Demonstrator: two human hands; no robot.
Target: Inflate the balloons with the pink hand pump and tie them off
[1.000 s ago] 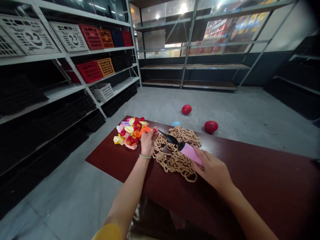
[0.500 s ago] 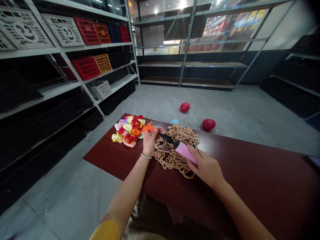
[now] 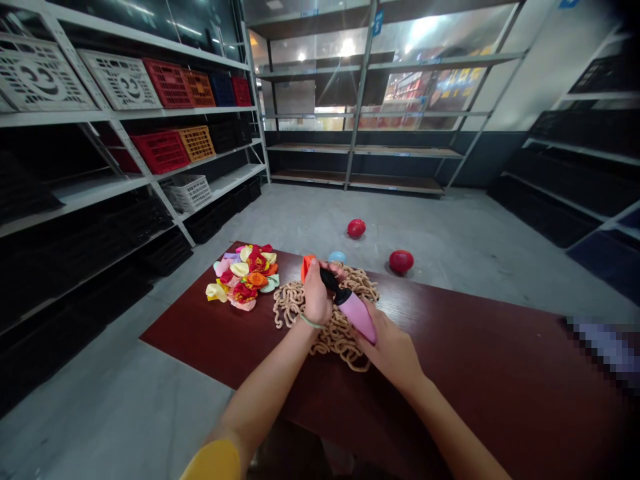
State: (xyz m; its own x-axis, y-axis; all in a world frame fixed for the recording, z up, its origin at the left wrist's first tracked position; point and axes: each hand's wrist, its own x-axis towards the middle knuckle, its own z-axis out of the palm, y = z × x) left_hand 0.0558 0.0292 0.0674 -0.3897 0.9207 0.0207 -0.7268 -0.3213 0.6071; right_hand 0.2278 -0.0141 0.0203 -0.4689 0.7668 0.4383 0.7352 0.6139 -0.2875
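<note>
Head view: the orange balloon (image 3: 306, 265) is pinched at the black nozzle of the pink hand pump (image 3: 353, 308), above the far edge of the dark red worktop (image 3: 500, 393) and over a tangled pile of beige chain links (image 3: 334, 327). The balloon's neck looks only partly over the nozzle tip, so it could slip off or fold if the pinch loosens or the pump tilts; a hard pull might also tear the thin rubber. How deep the nozzle sits in the neck is hidden by the fingers.

The left hand (image 3: 317, 297) is closed tightly, fingers curled around the balloon's neck and the nozzle. The right hand (image 3: 390, 347) is wrapped around the lower body of the pump, closed on it, holding it slanted up toward the left hand.

A heap of loose balloons (image 3: 243, 279) lies on the worktop just left of the links. Two red inflated balloons (image 3: 401, 261) and a small blue one (image 3: 337, 257) rest on the floor beyond.
</note>
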